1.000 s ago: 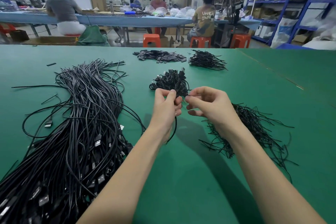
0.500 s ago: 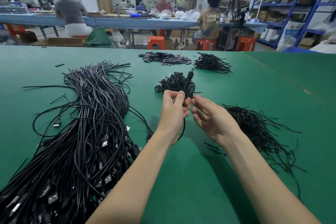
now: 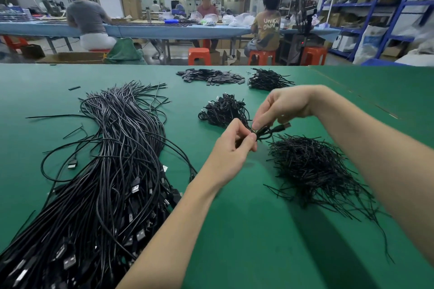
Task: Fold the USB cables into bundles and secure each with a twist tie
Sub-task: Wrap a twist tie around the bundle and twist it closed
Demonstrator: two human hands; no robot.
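Note:
A small folded black USB cable bundle (image 3: pixel 270 131) hangs just above the green table (image 3: pixel 246 230), its plug end pointing right. My left hand (image 3: pixel 234 148) pinches the bundle's left end with thumb and fingers. My right hand (image 3: pixel 281 107) comes from above and pinches the bundle at its middle, where a thin black tie seems to sit; the tie itself is hard to make out. A big heap of loose black USB cables (image 3: pixel 105 171) lies to the left. Black twist ties (image 3: pixel 312 169) are piled on the right. Finished bundles (image 3: pixel 223 110) lie behind my hands.
At the far edge of the table lie a pile of flat black pieces (image 3: pixel 211 76) and another small heap of bundles (image 3: pixel 267 80). Beyond the table, people sit on orange stools at a blue bench; blue shelving stands at the right.
My right hand rose and turned over, now pinching the bundle from above. The bundle moved right, out in front of the left hand. The view shifted slightly.

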